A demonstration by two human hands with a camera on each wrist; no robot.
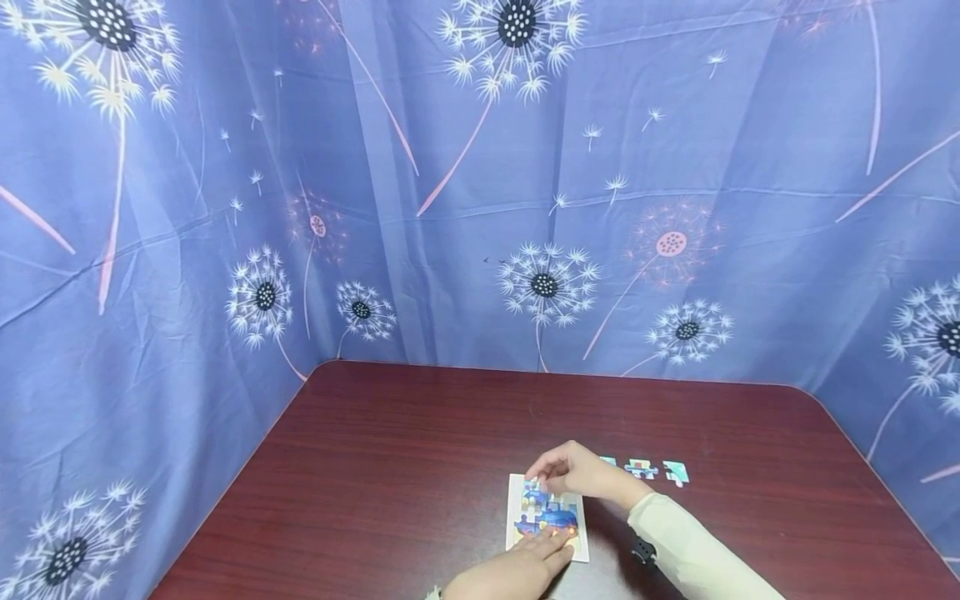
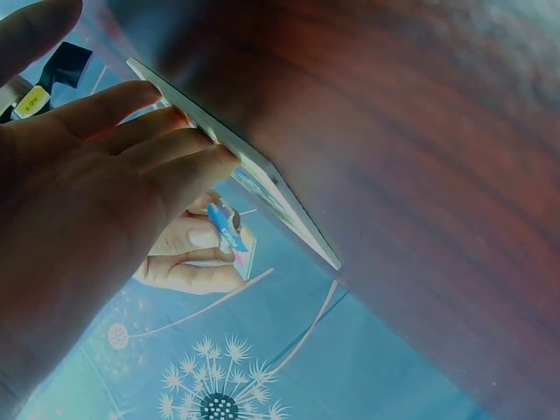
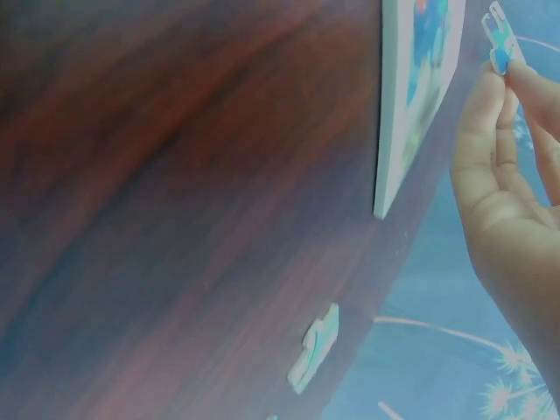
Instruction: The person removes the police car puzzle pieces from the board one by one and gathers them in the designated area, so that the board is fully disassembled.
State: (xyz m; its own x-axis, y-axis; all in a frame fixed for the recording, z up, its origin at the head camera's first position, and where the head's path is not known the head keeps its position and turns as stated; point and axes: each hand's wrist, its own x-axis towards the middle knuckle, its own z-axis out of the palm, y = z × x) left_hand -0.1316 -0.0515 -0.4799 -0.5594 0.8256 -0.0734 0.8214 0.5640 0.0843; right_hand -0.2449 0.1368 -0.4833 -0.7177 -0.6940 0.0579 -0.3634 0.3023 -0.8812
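A small jigsaw puzzle board (image 1: 514, 493) with a pale frame and a partly assembled blue picture lies near the table's front. The straight fingers of my left hand (image 1: 512, 572) rest on its near part; the left wrist view shows them extended across the board. Over the board's far part, my right hand (image 1: 577, 472) pinches a blue and white puzzle piece (image 3: 500, 39) between thumb and fingers. In the left wrist view this puzzle piece (image 2: 227, 229) is held tilted above the picture.
To the right of the board lie several loose pieces, among them a teal corner piece (image 1: 675, 471) and a multicoloured piece (image 1: 641, 468). The dark red wooden table (image 1: 375, 467) meets a blue dandelion-print curtain (image 1: 450, 275) at its back and sides.
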